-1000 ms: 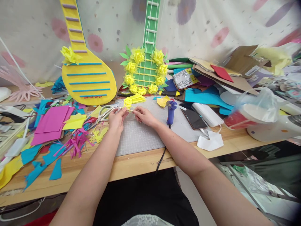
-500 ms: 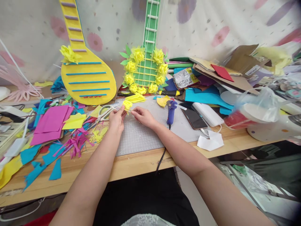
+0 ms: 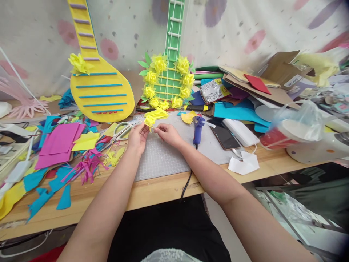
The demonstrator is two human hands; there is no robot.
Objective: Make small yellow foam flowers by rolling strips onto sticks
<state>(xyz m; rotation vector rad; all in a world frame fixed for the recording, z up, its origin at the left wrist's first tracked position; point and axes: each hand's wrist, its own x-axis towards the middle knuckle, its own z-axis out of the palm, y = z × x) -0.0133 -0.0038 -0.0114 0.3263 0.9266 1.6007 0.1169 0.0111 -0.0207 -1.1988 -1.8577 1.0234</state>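
A small yellow crepe-paper flower [image 3: 149, 120] is held above the grey cutting mat [image 3: 160, 160]. My left hand [image 3: 138, 138] grips it between thumb and fingers from the left. Close on its right, my right hand [image 3: 168, 134] is closed in a pinch around what looks like a thin pale stick at the flower's base; the fingers partly hide it. Just behind lies a stack of yellow paper strips [image 3: 158, 113]. White-handled scissors [image 3: 121, 131] rest left of my left hand, and a purple glue gun [image 3: 198, 133] stands right of my right hand.
A yellow paper-covered instrument [image 3: 102, 89] and a green one [image 3: 170, 78] ringed with yellow flowers lean at the back. Coloured paper scraps [image 3: 58, 145] cover the left. A phone [image 3: 224, 134], a white power bank [image 3: 241, 131] and a bagged cup [image 3: 289, 133] stand right.
The flower has shifted slightly right and tipped in my left hand, whose fingers have spread a little more beneath it. My right hand stays pinched beside it.
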